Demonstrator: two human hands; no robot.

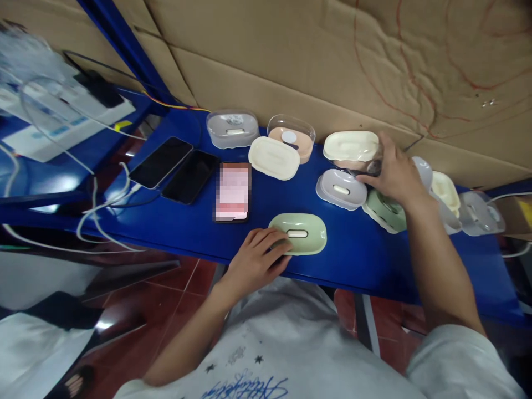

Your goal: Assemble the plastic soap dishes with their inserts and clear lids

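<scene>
My left hand [257, 256] rests with curled fingers on the near left rim of a green oval soap-dish tray [298, 233] at the front of the blue table [187, 233]. My right hand [393, 173] reaches further back and grips a clear cover with a cream tray [351, 147] on or in it, held over a grey tray [341, 189]. Under my right wrist lies another green tray [384, 213]. A cream tray [274, 157] and a clear-covered peach dish [293, 136] sit behind.
Three phones [190, 176] lie on the left of the table, the nearest one [233, 191] lit. A grey covered dish [233, 128] stands at the back. More trays and covers [457, 202] crowd the right. White cables [100, 205] trail left. Cardboard [332, 66] backs the table.
</scene>
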